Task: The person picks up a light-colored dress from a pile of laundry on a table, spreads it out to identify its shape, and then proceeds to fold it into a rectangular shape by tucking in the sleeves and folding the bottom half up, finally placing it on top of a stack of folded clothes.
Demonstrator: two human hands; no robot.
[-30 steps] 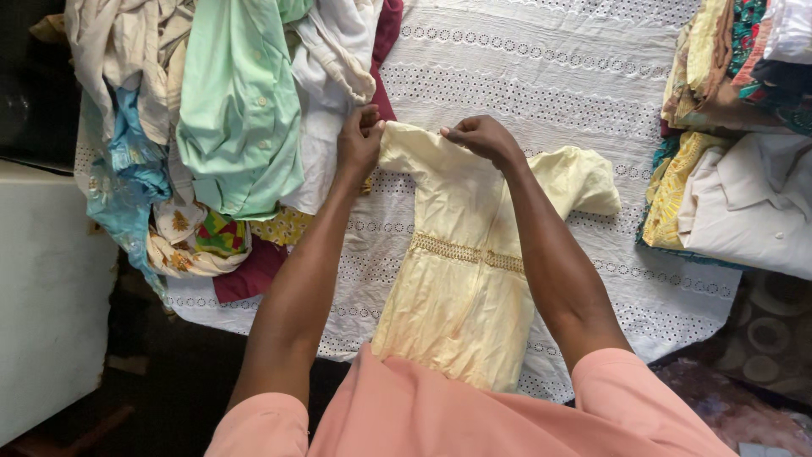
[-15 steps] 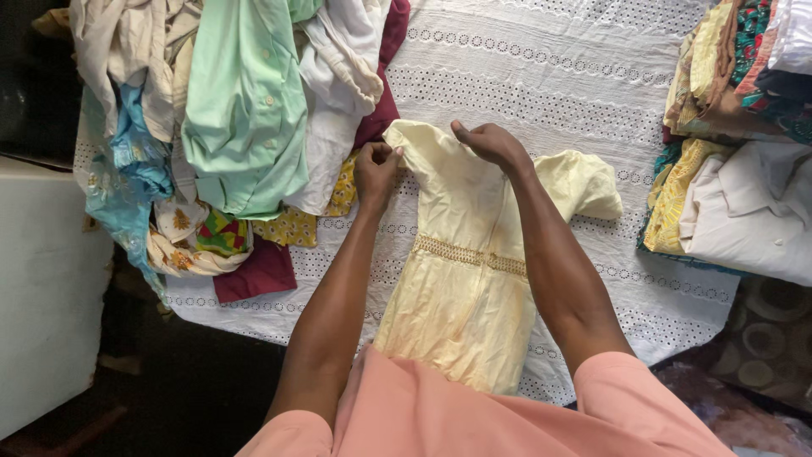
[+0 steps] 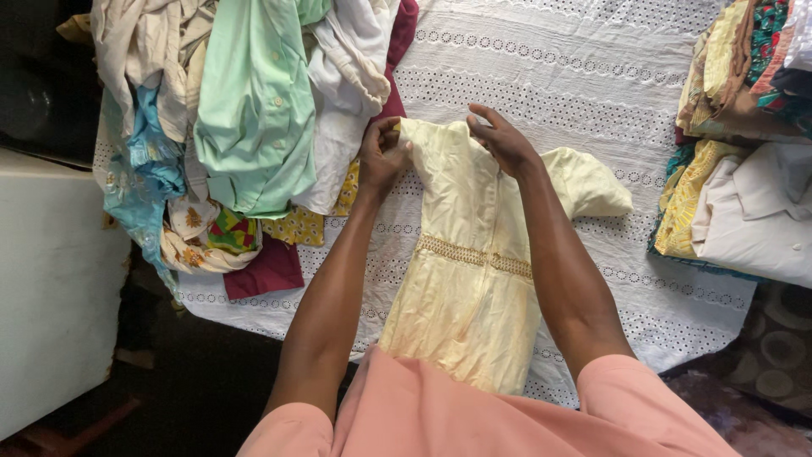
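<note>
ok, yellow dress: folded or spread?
Partly folded. The dress lies flat; its left sleeve is tucked in under the left hand, the other sleeve still sticks out beyond the right hand.

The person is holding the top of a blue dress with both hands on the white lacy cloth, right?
Not quite: the dress is pale yellow, not blue, as the head view shows. Both the left hand and right hand do hold its top on the white lacy cloth.

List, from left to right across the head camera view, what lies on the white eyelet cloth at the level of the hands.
Heap of mixed clothes with a mint-green shirt → left hand → pale yellow dress → right hand → stack of folded garments.
</note>
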